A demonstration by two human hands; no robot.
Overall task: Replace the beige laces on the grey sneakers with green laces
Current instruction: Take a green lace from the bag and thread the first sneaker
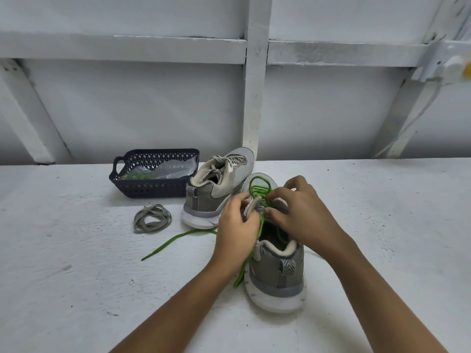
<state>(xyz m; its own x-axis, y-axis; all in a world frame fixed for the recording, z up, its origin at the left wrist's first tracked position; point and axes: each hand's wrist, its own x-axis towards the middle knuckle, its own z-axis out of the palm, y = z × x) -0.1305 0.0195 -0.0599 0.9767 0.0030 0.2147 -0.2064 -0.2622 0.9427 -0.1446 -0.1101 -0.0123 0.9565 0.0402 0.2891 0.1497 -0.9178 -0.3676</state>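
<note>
White painted table [76, 263] holds 2 grey sneakers: the far sneaker [216, 184] is beige-laced, the left hand [235, 225] grips the tongue of the near sneaker [276, 271], the right hand [300, 212] pinches its green lace [178, 239], and a loose beige lace [152, 218] lies coiled near the basket [153, 187].

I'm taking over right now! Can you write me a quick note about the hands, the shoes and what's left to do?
Left hand grips the near sneaker at its tongue; right hand pinches the green lace.
Old beige lace lies coiled on the table; the green lace is partly threaded, ends trailing.
Far sneaker still has beige laces.
Basket holds a bag with something green, likely the other lace.
Left: finish this one, then redo the far sneaker.
</note>
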